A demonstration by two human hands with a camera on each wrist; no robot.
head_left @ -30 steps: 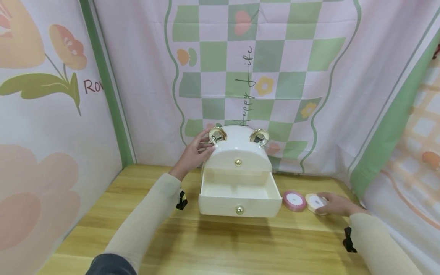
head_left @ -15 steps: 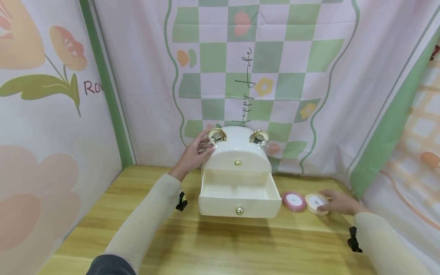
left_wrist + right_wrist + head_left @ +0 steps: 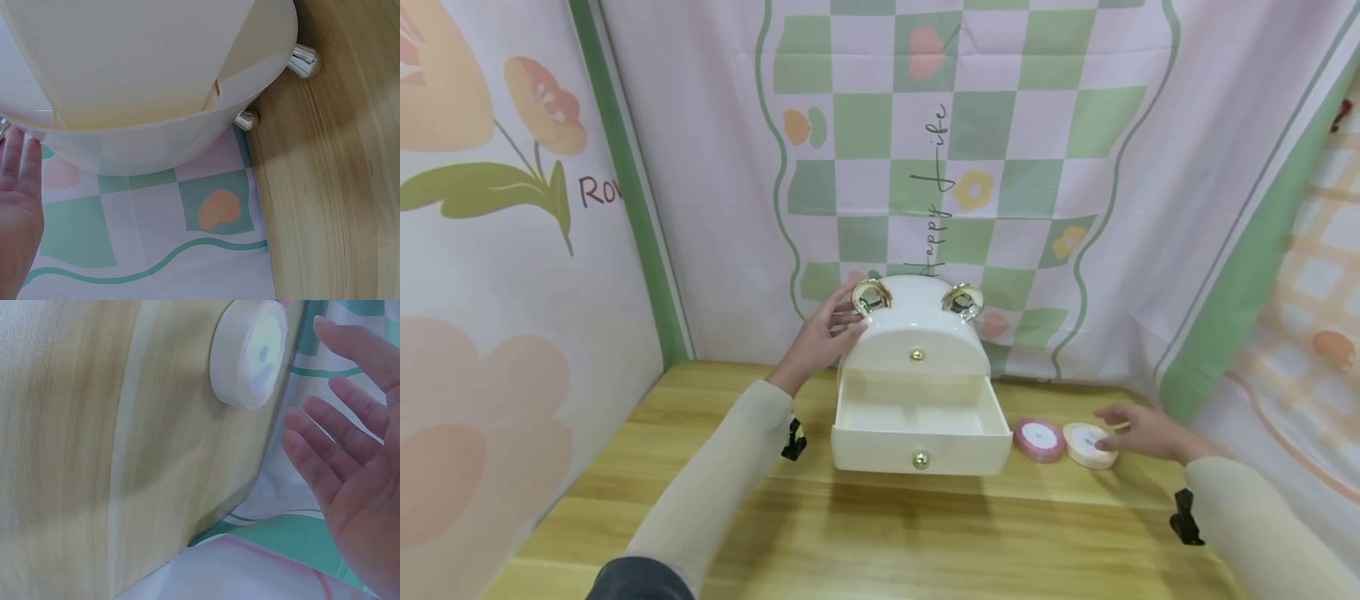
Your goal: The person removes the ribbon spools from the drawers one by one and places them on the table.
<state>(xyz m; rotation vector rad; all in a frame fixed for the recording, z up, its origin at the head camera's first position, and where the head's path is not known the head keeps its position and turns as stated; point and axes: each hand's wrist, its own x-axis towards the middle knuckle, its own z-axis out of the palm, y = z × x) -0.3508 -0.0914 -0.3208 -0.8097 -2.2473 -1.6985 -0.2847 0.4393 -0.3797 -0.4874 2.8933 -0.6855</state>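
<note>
A pale green-checked cloth [image 3: 865, 125] hangs behind the wood-grain table [image 3: 880, 542], with a flower-printed cloth [image 3: 482, 275] along its left side.

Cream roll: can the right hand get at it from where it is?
Probably yes: the right hand hovers beside the cream roll, with nothing visible between them; the pink roll lies on the other side, out of the way.

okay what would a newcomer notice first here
Probably the white cabinet with gold ears toward the back of the table, its lower drawer open, the left hand at its side. Then the pink roll and cream roll to its right, with the right hand close to the cream one.
</note>
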